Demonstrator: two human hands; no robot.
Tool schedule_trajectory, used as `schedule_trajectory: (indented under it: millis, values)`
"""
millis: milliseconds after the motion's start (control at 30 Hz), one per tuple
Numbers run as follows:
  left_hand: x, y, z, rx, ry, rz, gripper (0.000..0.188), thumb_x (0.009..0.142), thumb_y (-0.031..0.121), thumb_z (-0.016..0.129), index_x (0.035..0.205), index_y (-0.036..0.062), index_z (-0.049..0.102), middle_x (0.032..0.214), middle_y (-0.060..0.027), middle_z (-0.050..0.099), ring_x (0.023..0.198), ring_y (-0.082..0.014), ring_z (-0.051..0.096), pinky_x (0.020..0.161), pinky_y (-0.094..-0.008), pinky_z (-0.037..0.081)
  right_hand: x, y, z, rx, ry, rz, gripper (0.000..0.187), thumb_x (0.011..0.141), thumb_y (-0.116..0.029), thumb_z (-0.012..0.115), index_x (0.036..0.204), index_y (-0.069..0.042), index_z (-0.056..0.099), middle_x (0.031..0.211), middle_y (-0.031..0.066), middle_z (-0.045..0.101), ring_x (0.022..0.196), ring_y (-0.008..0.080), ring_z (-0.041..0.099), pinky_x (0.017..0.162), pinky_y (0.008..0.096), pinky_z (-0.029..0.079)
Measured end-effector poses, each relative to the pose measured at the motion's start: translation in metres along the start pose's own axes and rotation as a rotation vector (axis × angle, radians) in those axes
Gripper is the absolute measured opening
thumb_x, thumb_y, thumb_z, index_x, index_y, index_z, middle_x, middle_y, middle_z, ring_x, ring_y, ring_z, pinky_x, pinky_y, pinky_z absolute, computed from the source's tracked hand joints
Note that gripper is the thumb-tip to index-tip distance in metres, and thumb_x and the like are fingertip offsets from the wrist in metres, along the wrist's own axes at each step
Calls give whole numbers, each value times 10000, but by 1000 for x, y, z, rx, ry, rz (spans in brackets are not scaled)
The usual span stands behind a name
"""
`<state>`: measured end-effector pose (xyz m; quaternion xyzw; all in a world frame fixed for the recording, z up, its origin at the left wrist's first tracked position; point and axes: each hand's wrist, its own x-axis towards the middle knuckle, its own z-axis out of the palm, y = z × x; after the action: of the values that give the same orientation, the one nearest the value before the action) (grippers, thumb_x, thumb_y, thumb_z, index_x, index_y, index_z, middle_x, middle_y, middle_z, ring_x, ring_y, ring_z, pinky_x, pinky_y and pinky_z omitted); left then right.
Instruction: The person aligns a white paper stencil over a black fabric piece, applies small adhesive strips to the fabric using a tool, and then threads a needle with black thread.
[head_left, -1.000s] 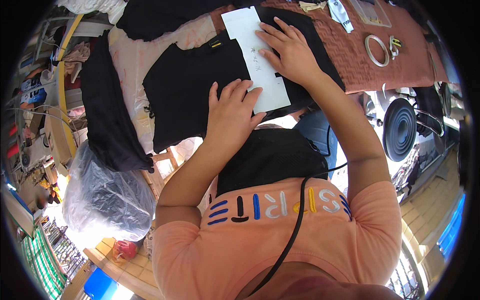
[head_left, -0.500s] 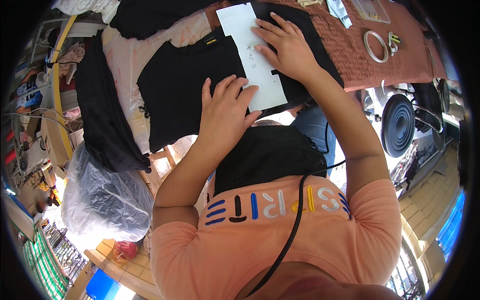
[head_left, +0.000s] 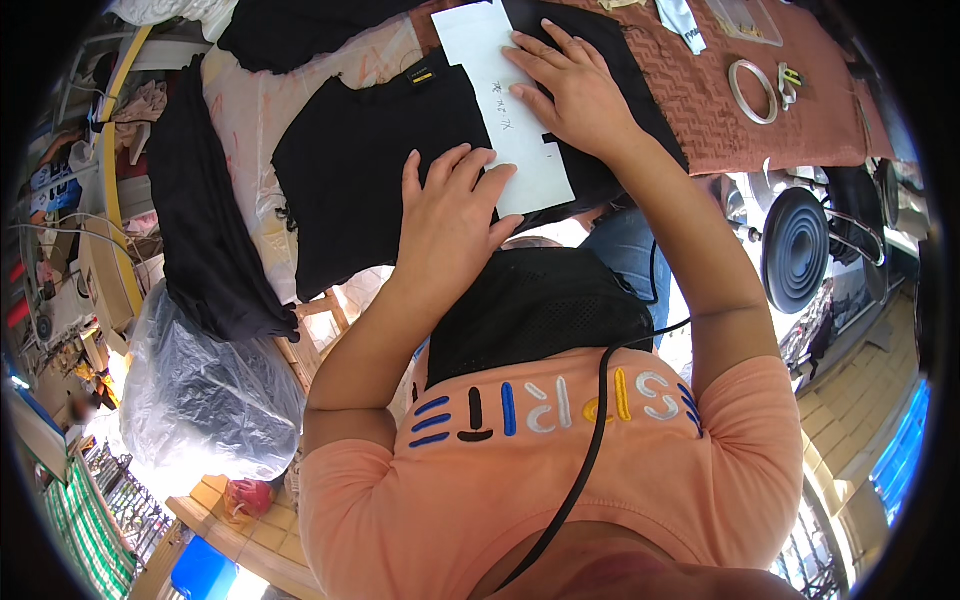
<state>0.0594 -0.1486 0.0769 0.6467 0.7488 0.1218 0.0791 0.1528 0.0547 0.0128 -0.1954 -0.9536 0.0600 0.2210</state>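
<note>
A white paper pattern (head_left: 535, 180) with handwriting on it lies across a black garment (head_left: 350, 150) on the table. The garment has a small black-and-yellow neck label (head_left: 422, 76). My left hand (head_left: 450, 205) rests flat on the cloth, fingers spread, with the index fingertip and thumb at the pattern's near left edge. Farther off, my right hand (head_left: 572, 90) is laid open over the pattern's right edge, its fingertips on the paper and its palm partly over the black cloth. Neither hand grips anything.
On the brown textured table cover (head_left: 700, 130) at the right sit a roll of clear tape (head_left: 752, 92), small yellow-handled snips (head_left: 790, 80) and a clear plastic tray (head_left: 745, 20). Black cloth (head_left: 210, 220) hangs at the left above a clear plastic bag (head_left: 215, 390). A black cable crosses my chest.
Almost nothing differs. The whole view has shifted very slightly, and both hands keep their places on the pattern and the cloth.
</note>
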Motion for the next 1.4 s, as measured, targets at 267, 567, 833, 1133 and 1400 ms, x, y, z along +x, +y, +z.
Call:
schedule_trajectory:
  millis: [267,567,833,1133,1400]
  values:
    - [0,1,0,-5,-4,-8,488,729,263,768,1175,136,615,1240,-56,569,1223,-251,476,1069,-549,265,0,0,1,-17,-19,0,428,937,-360,534,1333,-197,536,1427,9,470,1382,259,329,1126,460,236]
    - [1,1,1,-6,-1,-7,487,735,274,764,1177,138,613,1245,-54,565,1230,-252,470,1073,-551,258,0,0,1,-14,-18,-3,417,936,-333,543,1330,-194,540,1425,3,472,1377,258,338,1124,454,243]
    - [4,-1,-1,-34,-11,10,500,774,349,730,1190,100,607,1256,-84,560,1229,-269,471,1070,-554,266,-1,0,2,-34,-20,6,423,932,-337,546,1332,-199,539,1425,4,472,1379,258,337,1125,453,241]
    - [79,-43,15,30,-28,121,815,774,438,724,1367,-28,414,1461,-203,360,1381,-349,301,1119,-439,277,0,2,2,-6,-13,-6,415,923,-325,557,1315,-187,550,1420,4,476,1372,264,346,1113,458,255]
    - [106,-54,30,-7,-111,140,1016,707,460,777,1407,-93,291,1494,-257,264,1405,-353,252,1138,-384,279,-3,5,6,-26,-8,-14,417,917,-331,567,1303,-174,558,1405,12,489,1364,268,356,1106,455,265]
